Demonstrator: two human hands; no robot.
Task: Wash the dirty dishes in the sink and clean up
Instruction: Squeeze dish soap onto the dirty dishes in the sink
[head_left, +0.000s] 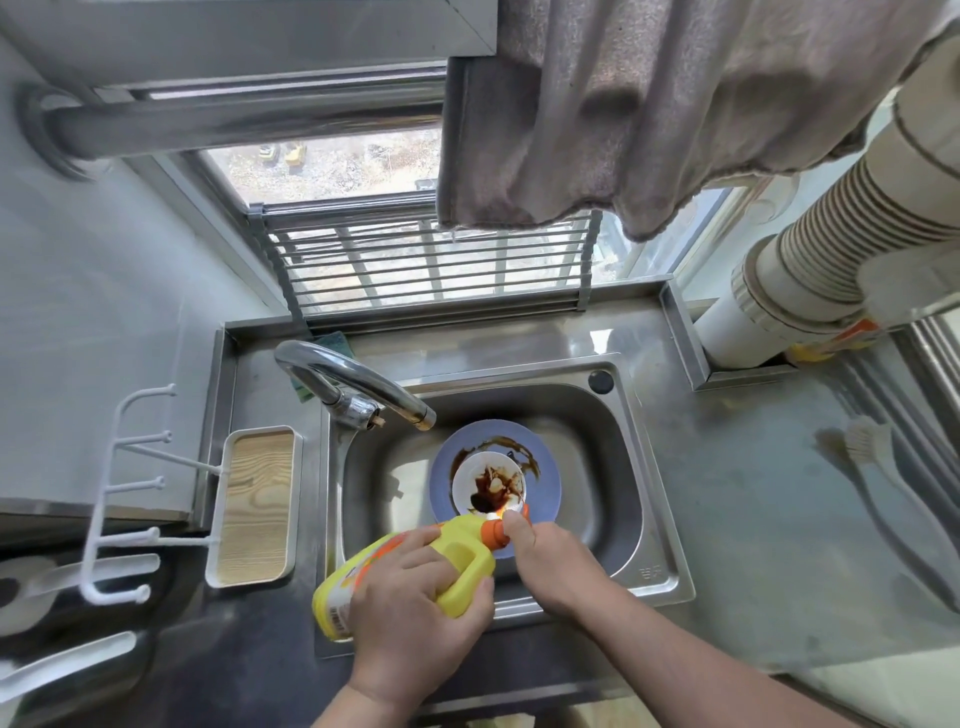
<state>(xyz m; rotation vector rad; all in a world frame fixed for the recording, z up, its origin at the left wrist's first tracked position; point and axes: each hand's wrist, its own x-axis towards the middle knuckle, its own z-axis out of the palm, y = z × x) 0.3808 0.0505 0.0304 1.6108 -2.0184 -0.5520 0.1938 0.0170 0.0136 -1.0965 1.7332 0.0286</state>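
Note:
In the steel sink lies a blue plate smeared with brown sauce, and on it stands a small white bowl with a dark sauce stain. My left hand grips the handle of a yellow detergent bottle, which lies tilted over the sink's front rim toward the bowl. My right hand pinches the bottle's orange cap at the bowl's near edge.
The chrome faucet arches over the sink's left side, with a green sponge behind it. A white wood-bottomed tray sits left. A dish brush lies on the right counter. A cloth hangs overhead, a drying rack stands behind.

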